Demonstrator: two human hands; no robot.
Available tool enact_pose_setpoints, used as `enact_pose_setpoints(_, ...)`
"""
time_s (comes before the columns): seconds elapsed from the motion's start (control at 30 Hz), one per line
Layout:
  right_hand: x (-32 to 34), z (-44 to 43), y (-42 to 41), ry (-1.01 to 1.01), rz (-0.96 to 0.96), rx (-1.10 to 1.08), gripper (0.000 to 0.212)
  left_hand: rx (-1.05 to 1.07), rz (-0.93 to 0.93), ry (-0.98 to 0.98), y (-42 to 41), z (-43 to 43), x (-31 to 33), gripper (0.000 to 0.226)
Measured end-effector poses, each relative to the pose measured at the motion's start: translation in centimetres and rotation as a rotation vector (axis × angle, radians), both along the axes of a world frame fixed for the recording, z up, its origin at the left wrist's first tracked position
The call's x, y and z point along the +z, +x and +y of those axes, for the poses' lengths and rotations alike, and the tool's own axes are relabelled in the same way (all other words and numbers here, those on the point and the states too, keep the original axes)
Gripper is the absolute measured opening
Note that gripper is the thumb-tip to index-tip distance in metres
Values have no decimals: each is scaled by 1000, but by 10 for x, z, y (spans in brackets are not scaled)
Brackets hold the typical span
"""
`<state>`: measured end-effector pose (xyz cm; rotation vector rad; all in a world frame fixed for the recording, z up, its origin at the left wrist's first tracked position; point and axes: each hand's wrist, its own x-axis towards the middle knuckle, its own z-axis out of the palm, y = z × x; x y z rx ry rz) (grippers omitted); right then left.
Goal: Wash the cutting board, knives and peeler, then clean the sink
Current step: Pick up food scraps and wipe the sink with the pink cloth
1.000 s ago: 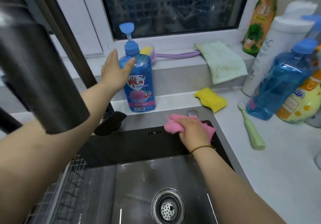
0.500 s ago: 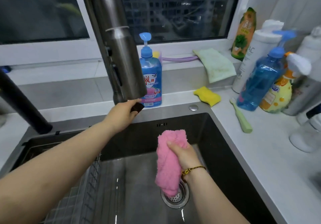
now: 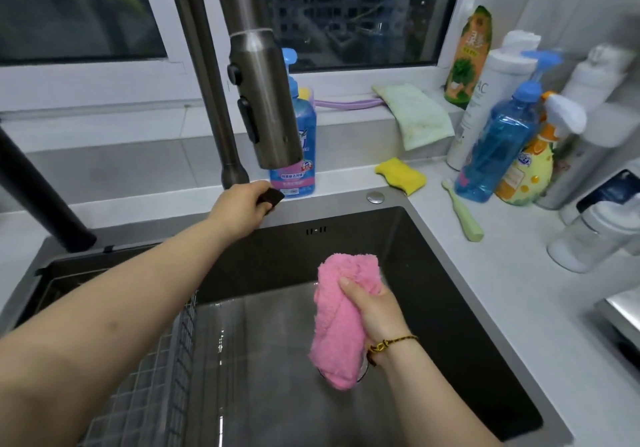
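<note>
Steel sink (image 3: 450, 273) spreads beneath both your hands. It is wet and streaked but holds no cutting board, knives or peeler. None of them shows anywhere in view, so I judge the washing part is done and you are on the sink itself. Above your left hand hangs the faucet spray head (image 3: 266, 107), and I can see no stream falling from it. The pink cloth (image 3: 339, 325) is bunched in your right hand (image 3: 370, 304), which grips it low inside the basin with its tail hanging toward the floor. Your left hand (image 3: 239, 209) reaches forward, well apart from the right. Its fingers curl round the dark faucet lever (image 3: 270, 198) at the back rim. That reads as water about to be turned on, to wet or rinse the cloth. What is left, as far as I can judge, is wiping the walls and floor, rinsing them down and wringing the cloth.
</note>
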<state>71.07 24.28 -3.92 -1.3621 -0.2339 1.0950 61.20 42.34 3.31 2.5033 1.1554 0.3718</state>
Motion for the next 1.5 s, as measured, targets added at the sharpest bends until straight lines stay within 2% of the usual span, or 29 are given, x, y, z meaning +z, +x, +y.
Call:
enact_pose_setpoints(0.1, -4, 2, -2, -1, 25, 14, 19, 0, 2, 7, 0, -1, -1, 31)
enact_pose_setpoints(0.3, -7, 10, -4, -1, 11, 34, 23, 7, -1, 6, 0, -3, -2, 31)
enact_pose_setpoints(0.47, -7, 14, -7, 15, 30, 55, 3, -11, 17, 7, -1, 0, -3, 31)
enact_pose_setpoints(0.87, -14, 24, -20, 21, 82, 67, 4, -6, -5, -14, -2, 4, -9, 28)
enact_pose_setpoints(1.0, -16, 38, -24, 41, 168, 65, 6, -7, -111, -90, -4, 4, -12, 33)
enact_pose_setpoints(1.17, -22, 63, -36, 3, 299, 46, 38, 13, -297, -211, -29, -4, -27, 45)
enact_pose_setpoints(1.27, -13, 67, -40, 95, 445, -4, 33, 196, -460, -134, -44, -13, -36, 41)
enact_pose_setpoints(1.33, -11, 67, -42, 163, 519, -60, 36, 273, -564, -150, -51, -30, -50, 36)
enact_pose_setpoints(1.4, -12, 65, -46, 203, 559, -88, 41, 291, -605, -360, -52, -53, -69, 32)
enact_pose_setpoints(1.5, -17, 61, -47, 201, 582, -132, 38, 359, -573, -1110, -46, -83, -86, 28)
